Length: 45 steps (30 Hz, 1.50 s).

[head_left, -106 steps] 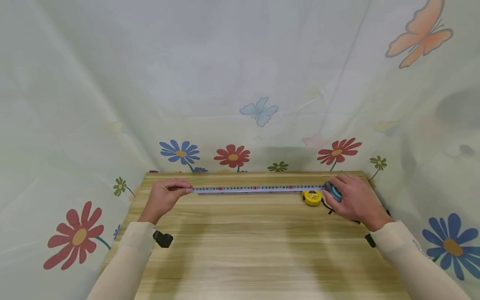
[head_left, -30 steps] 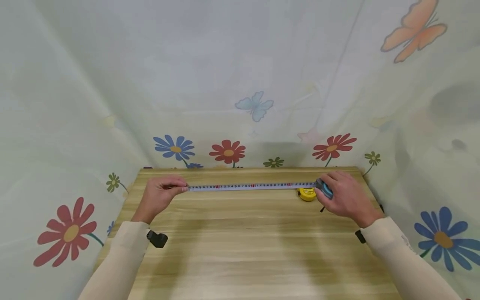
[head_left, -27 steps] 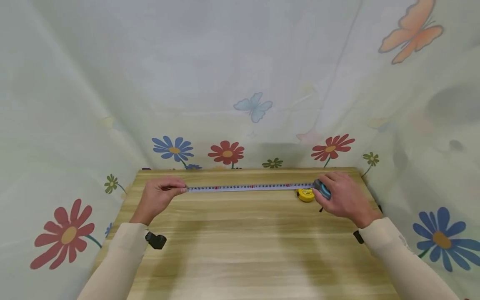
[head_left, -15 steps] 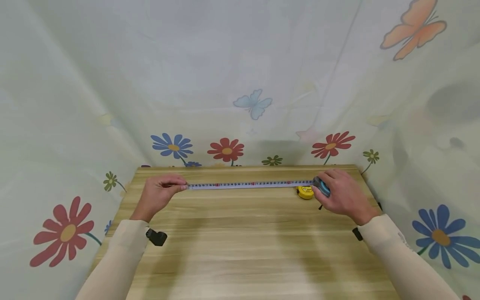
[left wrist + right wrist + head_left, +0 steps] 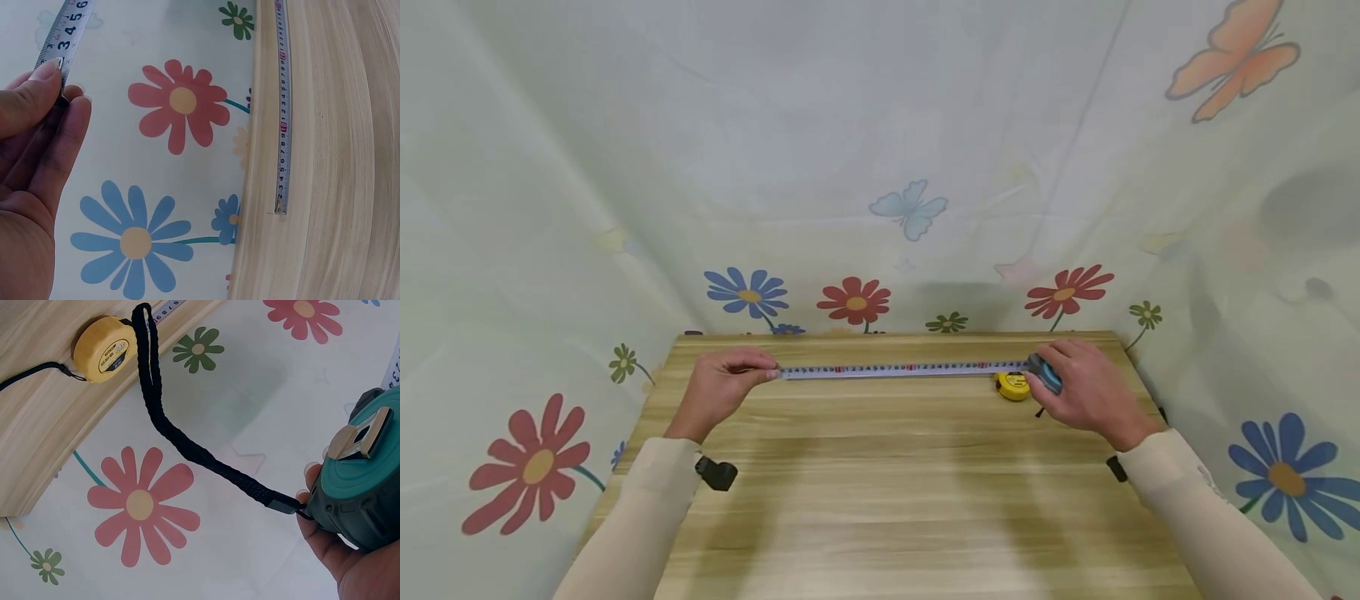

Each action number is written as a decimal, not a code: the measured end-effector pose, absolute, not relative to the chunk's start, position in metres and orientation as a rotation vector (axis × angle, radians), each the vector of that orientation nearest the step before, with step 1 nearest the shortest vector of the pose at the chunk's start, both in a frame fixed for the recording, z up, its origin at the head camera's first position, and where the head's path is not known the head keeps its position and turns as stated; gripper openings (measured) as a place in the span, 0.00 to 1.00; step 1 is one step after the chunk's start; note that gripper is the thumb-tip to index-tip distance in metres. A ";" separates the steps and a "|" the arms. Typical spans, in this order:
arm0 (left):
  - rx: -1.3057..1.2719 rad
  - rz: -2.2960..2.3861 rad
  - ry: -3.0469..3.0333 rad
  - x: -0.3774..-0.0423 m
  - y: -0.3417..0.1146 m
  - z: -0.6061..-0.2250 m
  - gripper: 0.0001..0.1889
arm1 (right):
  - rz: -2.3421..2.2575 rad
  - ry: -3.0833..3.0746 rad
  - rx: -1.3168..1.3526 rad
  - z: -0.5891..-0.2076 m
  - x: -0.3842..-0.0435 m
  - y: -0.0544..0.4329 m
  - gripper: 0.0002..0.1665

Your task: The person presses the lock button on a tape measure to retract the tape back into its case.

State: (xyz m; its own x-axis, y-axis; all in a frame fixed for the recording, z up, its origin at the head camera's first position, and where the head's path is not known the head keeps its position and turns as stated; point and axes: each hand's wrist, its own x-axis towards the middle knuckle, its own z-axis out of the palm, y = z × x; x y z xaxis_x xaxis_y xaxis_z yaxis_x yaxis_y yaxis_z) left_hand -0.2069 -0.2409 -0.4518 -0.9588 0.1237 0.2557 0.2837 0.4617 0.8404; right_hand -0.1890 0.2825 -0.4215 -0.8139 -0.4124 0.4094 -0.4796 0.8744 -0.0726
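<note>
In the head view my left hand [image 5: 718, 392] pinches the end of a white measuring blade [image 5: 880, 372] between thumb and fingers. The blade stretches straight across to a teal and black tape measure [image 5: 1047, 375], which my right hand [image 5: 1086, 387] grips. In the right wrist view, a metal clip and a black braided strap [image 5: 187, 447] hang off its case. Beneath the held blade, a yellow tape measure [image 5: 1013, 386] lies on the table. Its own blade [image 5: 283, 125], pulled out flat along the wood, shows in the left wrist view but is hidden in the head view.
The wooden table [image 5: 865, 500] ends at a back edge against a white cloth wall [image 5: 820, 167] printed with flowers and butterflies. Similar cloth stands close on both sides. The yellow tape measure has a thin black cord [image 5: 37, 372].
Since the earliest frame my hands have drawn slightly closer and the held blade between them is shorter. The blade lying on the table, partly visible then, is now covered. Both grips are unchanged.
</note>
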 end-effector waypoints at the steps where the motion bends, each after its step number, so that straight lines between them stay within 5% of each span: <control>1: -0.355 -1.508 -2.550 -0.207 -0.240 -0.452 0.06 | 0.245 -2.657 0.658 -0.421 -0.189 0.283 0.22; 45: -0.379 -1.523 -2.556 -0.213 -0.227 -0.451 0.04 | 0.259 -2.671 0.675 -0.422 -0.191 0.280 0.22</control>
